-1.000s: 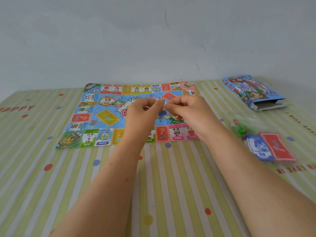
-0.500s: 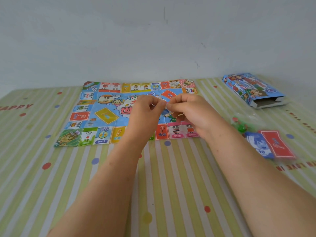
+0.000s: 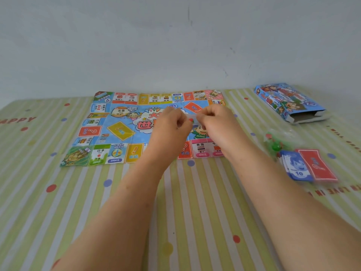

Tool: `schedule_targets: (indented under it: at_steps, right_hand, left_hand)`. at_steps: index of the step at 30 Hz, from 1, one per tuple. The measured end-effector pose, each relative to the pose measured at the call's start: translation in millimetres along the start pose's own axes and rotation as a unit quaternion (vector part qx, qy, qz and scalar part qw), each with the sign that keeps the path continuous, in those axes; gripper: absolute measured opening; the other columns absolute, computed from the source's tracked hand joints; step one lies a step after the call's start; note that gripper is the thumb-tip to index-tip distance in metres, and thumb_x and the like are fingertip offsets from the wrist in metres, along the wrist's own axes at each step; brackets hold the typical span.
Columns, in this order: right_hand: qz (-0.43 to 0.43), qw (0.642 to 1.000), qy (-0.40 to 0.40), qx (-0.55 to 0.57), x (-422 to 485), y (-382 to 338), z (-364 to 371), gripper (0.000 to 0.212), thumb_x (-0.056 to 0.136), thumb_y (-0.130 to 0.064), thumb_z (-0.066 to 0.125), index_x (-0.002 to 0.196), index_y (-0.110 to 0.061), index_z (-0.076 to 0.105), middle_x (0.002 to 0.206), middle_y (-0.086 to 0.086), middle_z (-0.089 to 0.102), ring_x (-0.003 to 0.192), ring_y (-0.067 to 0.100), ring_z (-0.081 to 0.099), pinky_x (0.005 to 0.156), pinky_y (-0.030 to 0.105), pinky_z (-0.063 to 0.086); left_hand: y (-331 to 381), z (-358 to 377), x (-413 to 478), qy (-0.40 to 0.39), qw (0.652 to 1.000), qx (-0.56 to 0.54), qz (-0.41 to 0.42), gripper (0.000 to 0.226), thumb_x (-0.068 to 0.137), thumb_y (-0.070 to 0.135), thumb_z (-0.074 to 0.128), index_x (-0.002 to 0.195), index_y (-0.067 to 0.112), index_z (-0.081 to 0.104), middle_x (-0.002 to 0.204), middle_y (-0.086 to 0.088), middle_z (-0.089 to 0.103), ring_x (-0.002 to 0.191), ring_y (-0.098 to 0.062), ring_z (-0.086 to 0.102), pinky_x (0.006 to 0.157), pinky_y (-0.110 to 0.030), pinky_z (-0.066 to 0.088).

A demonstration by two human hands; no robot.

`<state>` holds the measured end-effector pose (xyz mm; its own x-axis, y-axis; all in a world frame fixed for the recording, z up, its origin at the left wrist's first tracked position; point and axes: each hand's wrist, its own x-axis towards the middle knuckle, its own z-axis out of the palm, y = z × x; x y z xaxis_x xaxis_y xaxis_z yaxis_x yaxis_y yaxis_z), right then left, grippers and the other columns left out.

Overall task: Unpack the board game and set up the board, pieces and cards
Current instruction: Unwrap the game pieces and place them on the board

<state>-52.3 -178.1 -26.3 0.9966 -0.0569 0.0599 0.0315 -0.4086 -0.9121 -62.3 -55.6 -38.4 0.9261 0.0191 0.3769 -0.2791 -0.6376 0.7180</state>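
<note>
A small clear packet [image 3: 188, 115] with something red inside is held over the middle of the board [image 3: 121, 132], which lies unfolded flat on the table [image 3: 195, 202]. The left hand [image 3: 172, 124] and right hand [image 3: 216, 122] each pinch one side of it, probably to tear it open. To the right lie a bag [image 3: 275, 141] of pieces, the cards [image 3: 310, 167] and the open box [image 3: 289, 102].
</note>
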Motion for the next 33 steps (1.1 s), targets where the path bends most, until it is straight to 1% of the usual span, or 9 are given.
schedule_targets:
  at_steps: [6, 10, 12, 15, 18, 21, 27, 30, 33]
  right_hand:
    - [-0.019, 0.998, 0.051, 0.022, 5, 2, 1, 0.007, 0.092, -0.015, 0.055, 0.087, -0.017, 0.058, 0.09, 0.007, 0.067, 0.08, 0.022, 0.065, 0.075, 0.038, 0.056]
    - [-0.031, 0.995, 0.046, 0.086, 3, 1, -4, 0.006, 0.092, -0.009, 0.059, 0.086, -0.011, 0.058, 0.08, 0.012, 0.07, 0.065, 0.02, 0.067, 0.068, 0.035, 0.06]
    - [-0.031, 0.992, 0.04, 0.119, 2, 0, -7, 0.005, 0.092, -0.005, 0.058, 0.088, -0.007, 0.058, 0.076, 0.012, 0.068, 0.06, 0.019, 0.065, 0.067, 0.035, 0.06]
    - [-0.015, 0.98, 0.01, 0.201, 1, -4, -10, 0.011, 0.092, 0.0, 0.056, 0.083, -0.007, 0.056, 0.075, 0.013, 0.065, 0.056, 0.018, 0.064, 0.062, 0.03, 0.058]
    - [0.023, 0.952, -0.03, 0.305, 0, -7, -13, 0.017, 0.093, 0.002, 0.055, 0.079, -0.008, 0.054, 0.076, 0.014, 0.062, 0.056, 0.015, 0.064, 0.057, 0.023, 0.057]
    - [0.041, 0.943, -0.033, 0.328, 1, -5, -15, 0.018, 0.092, 0.002, 0.057, 0.077, -0.008, 0.054, 0.074, 0.012, 0.063, 0.056, 0.016, 0.064, 0.056, 0.023, 0.056]
    - [0.036, 0.963, -0.016, 0.266, 1, -2, -16, 0.019, 0.088, 0.005, 0.062, 0.081, -0.01, 0.051, 0.081, 0.012, 0.062, 0.057, 0.017, 0.066, 0.058, 0.023, 0.057]
    - [0.024, 0.97, -0.045, 0.236, 1, -3, -16, 0.023, 0.085, 0.014, 0.057, 0.078, -0.008, 0.056, 0.077, 0.01, 0.062, 0.057, 0.016, 0.067, 0.058, 0.022, 0.057]
    - [0.018, 0.975, -0.074, 0.208, 1, -2, -16, 0.016, 0.085, 0.009, 0.062, 0.086, -0.006, 0.067, 0.086, 0.015, 0.069, 0.069, 0.02, 0.069, 0.065, 0.024, 0.058]
  left_hand:
    - [5, -3, -3, -0.002, 0.999, -0.042, 0.001, 0.019, 0.089, 0.016, 0.057, 0.072, 0.006, 0.058, 0.073, 0.006, 0.049, 0.064, -0.003, 0.042, 0.057, -0.01, 0.035]
    - [7, -11, -3, 0.028, 0.986, -0.147, -0.075, 0.016, 0.089, 0.022, 0.06, 0.074, 0.024, 0.063, 0.071, 0.011, 0.058, 0.063, 0.0, 0.047, 0.058, -0.013, 0.04]
    - [6, -15, -1, 0.056, 0.97, -0.201, -0.127, 0.01, 0.087, 0.016, 0.062, 0.092, 0.024, 0.063, 0.086, 0.013, 0.06, 0.08, -0.004, 0.055, 0.065, -0.015, 0.042]
    - [0, -18, 2, 0.037, 0.948, -0.249, -0.193, 0.041, 0.083, 0.003, 0.059, 0.118, 0.025, 0.057, 0.114, 0.009, 0.058, 0.106, -0.01, 0.054, 0.074, -0.018, 0.041]
    - [-3, -21, 4, -0.045, 0.9, -0.364, -0.237, 0.048, 0.086, -0.003, 0.054, 0.13, 0.016, 0.051, 0.122, -0.003, 0.059, 0.103, -0.018, 0.06, 0.088, -0.029, 0.05]
    - [-2, -20, 4, -0.108, 0.839, -0.468, -0.256, 0.033, 0.089, -0.003, 0.053, 0.122, 0.004, 0.058, 0.111, -0.016, 0.068, 0.094, -0.028, 0.07, 0.085, -0.036, 0.057]
    - [-2, -19, 3, -0.106, 0.871, -0.426, -0.221, 0.013, 0.092, 0.007, 0.057, 0.098, 0.011, 0.067, 0.087, -0.005, 0.071, 0.079, -0.016, 0.07, 0.072, -0.026, 0.057]
    - [-3, -20, 4, -0.098, 0.865, -0.433, -0.234, 0.012, 0.091, 0.006, 0.057, 0.098, 0.01, 0.066, 0.087, -0.006, 0.072, 0.078, -0.019, 0.07, 0.069, -0.029, 0.057]
    - [-3, -20, 4, -0.106, 0.861, -0.441, -0.23, 0.015, 0.091, 0.002, 0.055, 0.103, 0.007, 0.063, 0.093, -0.012, 0.071, 0.079, -0.023, 0.071, 0.067, -0.031, 0.058]
